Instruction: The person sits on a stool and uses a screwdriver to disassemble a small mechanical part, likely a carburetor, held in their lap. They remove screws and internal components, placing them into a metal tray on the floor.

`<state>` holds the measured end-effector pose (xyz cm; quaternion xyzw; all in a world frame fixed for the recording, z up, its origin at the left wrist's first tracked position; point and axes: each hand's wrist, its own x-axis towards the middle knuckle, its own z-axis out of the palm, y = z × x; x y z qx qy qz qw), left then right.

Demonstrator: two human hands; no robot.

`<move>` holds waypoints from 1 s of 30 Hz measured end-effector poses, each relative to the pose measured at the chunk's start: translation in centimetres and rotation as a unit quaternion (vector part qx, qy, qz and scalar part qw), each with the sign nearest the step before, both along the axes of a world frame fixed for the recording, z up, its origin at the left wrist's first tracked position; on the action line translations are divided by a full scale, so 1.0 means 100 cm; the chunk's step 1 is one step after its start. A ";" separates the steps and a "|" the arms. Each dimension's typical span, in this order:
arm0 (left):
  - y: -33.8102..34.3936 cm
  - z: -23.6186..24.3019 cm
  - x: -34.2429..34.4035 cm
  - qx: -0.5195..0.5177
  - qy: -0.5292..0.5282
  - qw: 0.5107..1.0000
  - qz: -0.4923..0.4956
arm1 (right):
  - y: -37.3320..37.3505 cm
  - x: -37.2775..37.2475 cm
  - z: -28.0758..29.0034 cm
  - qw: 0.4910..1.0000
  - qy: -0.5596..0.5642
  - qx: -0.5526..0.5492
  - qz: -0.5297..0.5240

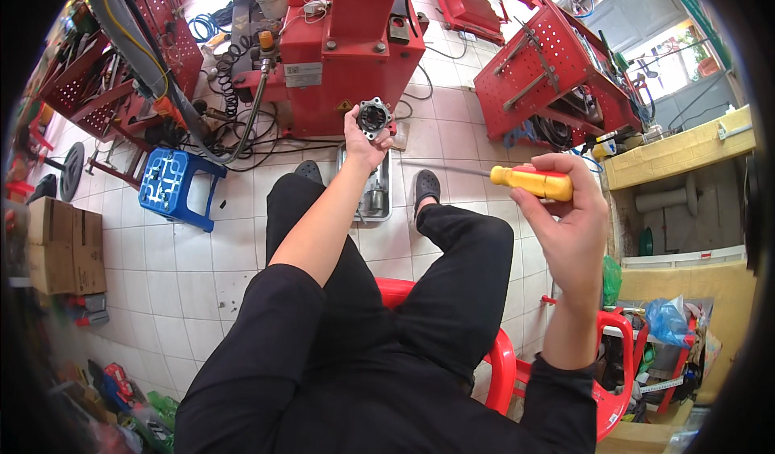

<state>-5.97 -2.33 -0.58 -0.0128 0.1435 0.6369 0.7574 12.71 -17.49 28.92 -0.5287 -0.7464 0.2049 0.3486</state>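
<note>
Out in front, my left hand (365, 149) is closed around a round metal housing (373, 119) with bolt lugs on its rim and a dark hollow centre. My right hand (569, 212), raised at the right, grips a screwdriver (533, 182) by its yellow and red handle. The thin shank points left toward the housing, with a gap between them. Below my left hand, a metal tray (386, 212) lies on the floor between my feet. In it sits a cylindrical metal part (373, 200), partly covered by my forearm.
A large red machine (347, 75) stands straight ahead, with hoses and cables at its left. A blue plastic stool (173, 181) is at the left, near cardboard boxes (64, 244). Red perforated cabinets (541, 75) stand at the right. I sit on a red plastic chair (502, 373).
</note>
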 end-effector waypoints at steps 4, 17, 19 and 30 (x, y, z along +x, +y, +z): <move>-0.001 0.000 0.009 0.015 -0.010 0.999 -0.030 | -0.010 -0.011 -0.026 0.988 0.145 0.054 -0.005; -0.004 0.009 0.025 0.032 0.017 0.997 -0.061 | -0.015 -0.001 -0.075 0.968 0.135 0.213 -0.003; -0.005 0.013 0.027 0.037 0.013 0.997 -0.060 | -0.013 -0.002 -0.076 0.967 0.140 0.212 -0.006; -0.002 0.007 0.027 0.036 0.031 0.998 -0.036 | -0.009 0.002 -0.077 0.965 0.170 0.199 -0.006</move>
